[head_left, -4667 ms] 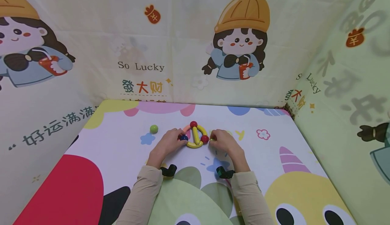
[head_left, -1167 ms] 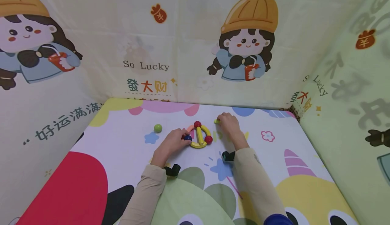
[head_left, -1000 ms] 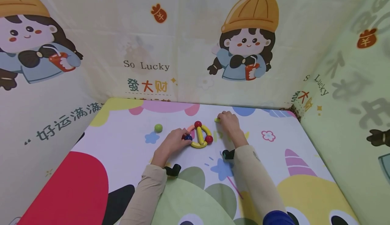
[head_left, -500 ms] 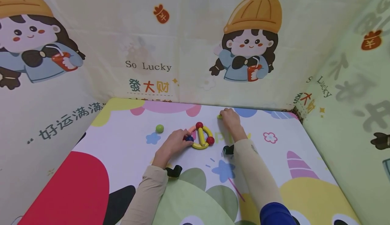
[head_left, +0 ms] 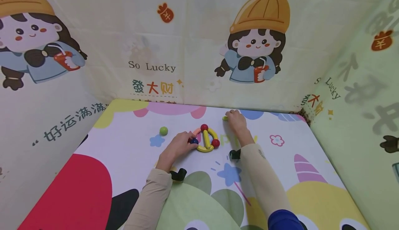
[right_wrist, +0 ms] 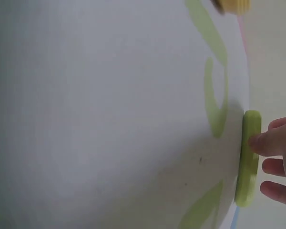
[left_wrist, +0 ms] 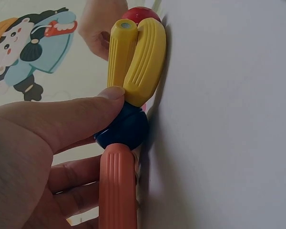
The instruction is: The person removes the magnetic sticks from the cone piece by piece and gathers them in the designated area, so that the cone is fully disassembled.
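Currently the left hand (head_left: 180,144) pinches the ring's (head_left: 204,149) nine-o'clock blue ball (left_wrist: 122,126); the right hand (head_left: 236,121), beyond one o'clock, pinches a green bar (right_wrist: 248,167)

Cloth (head_left: 199,39) beyond the worktop's (head_left: 124,136) far edge is reading "So Lucky" (head_left: 152,66), "發大财" (head_left: 152,87) and, on a pouch (head_left: 165,13), "¥"; left cloth (head_left: 31,117) is saying "好运满满" (head_left: 76,121); right cloth (head_left: 349,84), "Lucky" (head_left: 333,88), "¥" (head_left: 380,43).

From the head view's centre, a hatted cartoon figure (head_left: 257,46) decorates the cloth backdrop (head_left: 201,22) between one and two o'clock, "So Lucky" lettering (head_left: 160,67) at ten; the desk (head_left: 124,143) carries a printed red patch (head_left: 70,192) at eight.
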A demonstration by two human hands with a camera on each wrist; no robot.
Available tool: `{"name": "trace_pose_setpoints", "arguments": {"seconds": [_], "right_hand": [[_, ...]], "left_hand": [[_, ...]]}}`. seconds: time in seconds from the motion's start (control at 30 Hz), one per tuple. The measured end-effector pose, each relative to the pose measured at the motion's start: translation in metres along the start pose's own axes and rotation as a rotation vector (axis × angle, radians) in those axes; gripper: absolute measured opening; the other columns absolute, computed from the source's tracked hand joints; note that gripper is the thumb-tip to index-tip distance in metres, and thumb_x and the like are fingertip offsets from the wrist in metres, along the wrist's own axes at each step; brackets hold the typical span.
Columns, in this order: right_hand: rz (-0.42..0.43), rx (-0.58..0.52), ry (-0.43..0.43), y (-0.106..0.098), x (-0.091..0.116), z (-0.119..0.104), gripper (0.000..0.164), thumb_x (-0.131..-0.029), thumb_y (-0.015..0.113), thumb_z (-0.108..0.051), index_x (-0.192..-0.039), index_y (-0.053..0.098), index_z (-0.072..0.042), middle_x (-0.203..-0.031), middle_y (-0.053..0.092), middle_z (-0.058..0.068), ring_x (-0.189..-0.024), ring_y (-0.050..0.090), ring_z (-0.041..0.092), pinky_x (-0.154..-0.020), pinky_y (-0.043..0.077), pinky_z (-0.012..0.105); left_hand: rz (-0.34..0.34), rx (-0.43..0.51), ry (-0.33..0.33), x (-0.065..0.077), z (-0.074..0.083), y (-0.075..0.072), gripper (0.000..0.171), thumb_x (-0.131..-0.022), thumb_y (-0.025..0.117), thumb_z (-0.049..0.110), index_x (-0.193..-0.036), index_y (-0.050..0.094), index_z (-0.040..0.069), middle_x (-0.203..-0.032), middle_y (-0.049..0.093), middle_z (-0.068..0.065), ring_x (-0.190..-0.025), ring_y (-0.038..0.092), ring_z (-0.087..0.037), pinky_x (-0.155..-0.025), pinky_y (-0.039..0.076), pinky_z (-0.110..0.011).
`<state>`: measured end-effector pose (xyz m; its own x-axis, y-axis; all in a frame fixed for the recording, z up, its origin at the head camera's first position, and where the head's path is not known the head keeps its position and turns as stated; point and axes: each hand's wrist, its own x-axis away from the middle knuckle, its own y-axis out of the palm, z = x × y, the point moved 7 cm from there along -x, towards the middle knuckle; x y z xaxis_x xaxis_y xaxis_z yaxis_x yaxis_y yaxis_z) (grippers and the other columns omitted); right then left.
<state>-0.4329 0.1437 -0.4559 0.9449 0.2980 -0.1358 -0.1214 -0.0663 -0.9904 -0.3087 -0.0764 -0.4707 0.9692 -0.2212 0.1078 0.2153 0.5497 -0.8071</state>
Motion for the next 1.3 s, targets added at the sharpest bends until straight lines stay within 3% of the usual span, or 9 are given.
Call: {"name": "trace_pose_setpoints", "arguments": {"seconds": [0.2,0.4,0.63,1.3], "right_hand": [[0.087,-0.083,-0.012,-0.014,0.009,-0.009,0.03,-0.099,0.052,-0.001,-0.127,0.065,-0.003,-0.128,0.064,0.017,-0.122,0.057,0.035,-0.102,0.05,0.048],[0.145,-0.191,0.018,-0.029,0.018,-0.022,0.032,-0.096,0.061,-0.012,-0.126,0.065,-0.002,-0.128,0.063,0.017,-0.121,0.058,0.036,-0.101,0.05,0.049],[0.091,-0.257,0.072,-0.032,0.028,-0.038,0.036,-0.099,0.061,-0.023,-0.13,0.062,-0.004,-0.128,0.062,0.016,-0.12,0.058,0.033,-0.1,0.053,0.046],[0.001,-0.433,0.173,-0.026,0.058,-0.079,0.04,-0.096,0.067,-0.028,-0.13,0.062,-0.007,-0.122,0.062,0.012,-0.111,0.062,0.027,-0.098,0.055,0.041]], "left_hand": [[0.01,-0.01,0.003,0.001,-0.001,-0.002,0.039,-0.092,0.073,0.031,-0.125,0.066,0.011,-0.104,0.064,-0.007,-0.092,0.055,-0.02,-0.091,0.053,-0.037],[0.016,-0.014,0.008,0.0,-0.002,-0.002,0.039,-0.092,0.073,0.03,-0.125,0.066,0.01,-0.103,0.063,-0.006,-0.091,0.055,-0.02,-0.091,0.053,-0.037],[0.023,-0.002,0.011,-0.001,-0.002,-0.001,0.038,-0.092,0.073,0.03,-0.124,0.067,0.01,-0.102,0.064,-0.007,-0.091,0.055,-0.02,-0.09,0.053,-0.038],[0.016,0.001,0.012,0.003,0.002,-0.002,0.038,-0.091,0.074,0.03,-0.124,0.066,0.011,-0.106,0.065,-0.008,-0.092,0.057,-0.02,-0.092,0.054,-0.039]]}}
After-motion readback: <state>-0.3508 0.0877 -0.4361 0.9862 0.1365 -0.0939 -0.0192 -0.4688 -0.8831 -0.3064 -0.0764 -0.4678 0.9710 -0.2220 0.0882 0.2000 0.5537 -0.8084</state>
